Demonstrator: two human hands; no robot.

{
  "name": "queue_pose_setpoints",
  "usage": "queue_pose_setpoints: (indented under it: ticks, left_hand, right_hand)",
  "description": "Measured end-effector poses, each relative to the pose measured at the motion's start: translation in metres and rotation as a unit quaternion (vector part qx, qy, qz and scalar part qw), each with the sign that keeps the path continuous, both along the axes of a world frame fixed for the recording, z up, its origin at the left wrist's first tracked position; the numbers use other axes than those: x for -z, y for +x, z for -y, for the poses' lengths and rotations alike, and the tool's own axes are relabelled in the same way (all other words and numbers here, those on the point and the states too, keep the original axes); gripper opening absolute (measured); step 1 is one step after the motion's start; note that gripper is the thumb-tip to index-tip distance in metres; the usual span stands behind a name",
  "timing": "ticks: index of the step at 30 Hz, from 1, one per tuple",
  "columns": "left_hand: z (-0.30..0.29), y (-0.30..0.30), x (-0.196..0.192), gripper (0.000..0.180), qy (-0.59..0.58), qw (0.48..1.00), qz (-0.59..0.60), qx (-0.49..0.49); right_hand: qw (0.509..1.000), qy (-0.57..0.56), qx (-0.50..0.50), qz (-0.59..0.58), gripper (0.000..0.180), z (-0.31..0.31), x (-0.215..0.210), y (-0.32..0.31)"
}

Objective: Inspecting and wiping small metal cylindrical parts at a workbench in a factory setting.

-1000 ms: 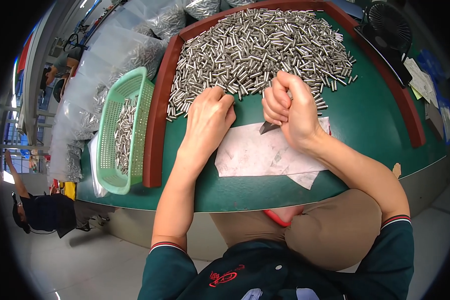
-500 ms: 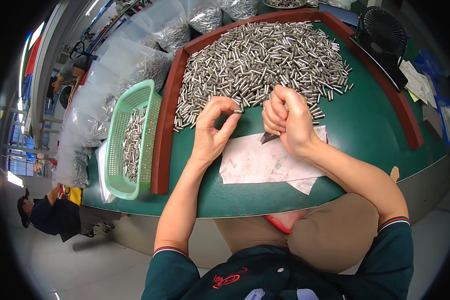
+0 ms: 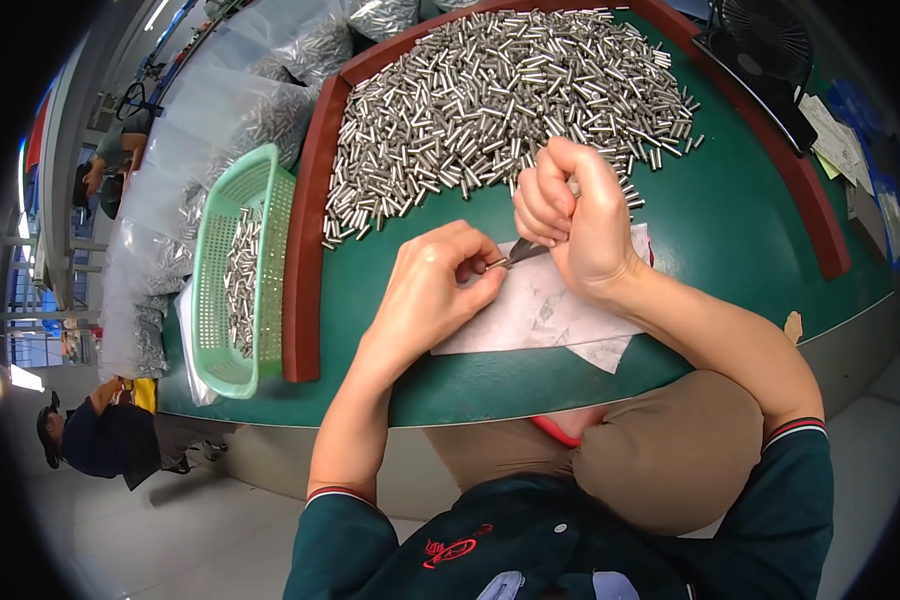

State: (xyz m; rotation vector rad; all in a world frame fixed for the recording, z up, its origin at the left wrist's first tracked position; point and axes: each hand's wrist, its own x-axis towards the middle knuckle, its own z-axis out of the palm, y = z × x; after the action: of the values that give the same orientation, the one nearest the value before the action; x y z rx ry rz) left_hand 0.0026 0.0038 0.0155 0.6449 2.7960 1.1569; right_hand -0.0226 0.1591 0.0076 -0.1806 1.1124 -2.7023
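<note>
My left hand (image 3: 432, 290) pinches a small metal pin (image 3: 496, 265) between thumb and fingertips, over the left end of a stained white cloth (image 3: 555, 312). Wrapped in a fist, my right hand (image 3: 585, 220) grips a knife whose short dark blade (image 3: 522, 251) sticks out below the fingers. The blade's tip meets the pin or lies right beside it; I cannot tell whether they touch. The knife's handle is hidden in the fist. Beyond both hands spreads a large heap of loose, shiny metal pins (image 3: 510, 100) on the green tabletop (image 3: 410, 395).
A dark red wooden border (image 3: 308, 270) frames the heap. Left of it stands a light green basket (image 3: 274, 300) partly filled with pins. Clear bags of pins (image 3: 270, 115) line the far left edge. A black fan (image 3: 765, 45) and papers (image 3: 832, 145) lie right. Two people are at the left.
My left hand has come right and down from the heap's edge to the knife blade, bringing the pin over the cloth. My right fist stays nearly in place. The view has shifted slightly.
</note>
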Motion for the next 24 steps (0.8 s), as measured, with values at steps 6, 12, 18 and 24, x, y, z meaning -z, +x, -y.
queue_pose_setpoints:
  ticks: [6, 12, 18, 24]
  left_hand:
    - [0.001, 0.0034, 0.0018, 0.011, -0.007, 0.999, 0.027, -0.026]
    - [-0.0008, 0.0031, 0.0057, 0.011, -0.019, 0.999, 0.022, -0.019]
    - [-0.0022, 0.0037, 0.0077, 0.011, -0.02, 0.999, 0.018, -0.026]
    - [-0.002, 0.0037, 0.0075, 0.011, -0.028, 0.999, 0.016, -0.026]
  right_hand:
    - [1.0, 0.012, -0.001, 0.005, 0.033, 0.0009, -0.0005, 0.0015]
    - [1.0, 0.007, -0.013, 0.003, 0.037, -0.0008, 0.001, 0.0017]
    - [1.0, 0.009, -0.013, 0.002, 0.04, -0.0022, -0.0003, 0.0019]
    - [1.0, 0.004, -0.016, -0.001, 0.041, -0.0015, 0.0, 0.0023]
